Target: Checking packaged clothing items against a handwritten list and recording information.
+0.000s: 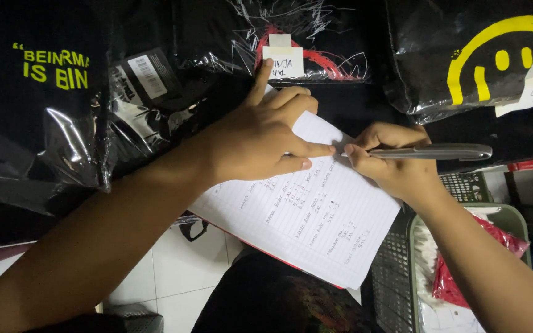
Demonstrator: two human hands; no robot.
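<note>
A white lined paper notebook (303, 216) lies before black plastic-wrapped shirts (303, 37); a green plastic basket (513, 216) sits right.

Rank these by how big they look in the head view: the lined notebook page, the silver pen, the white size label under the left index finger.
1. Lined notebook page, clearly largest.
2. Silver pen, held in the right hand.
3. White size label, touched by the left hand; it lies farther from the camera, so its rank against the pen is unsure.

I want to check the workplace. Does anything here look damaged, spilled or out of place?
Nothing stands out. The left hand presses the lined notebook, the right hand holds a silver pen, and the bagged black shirts lie intact.
</note>
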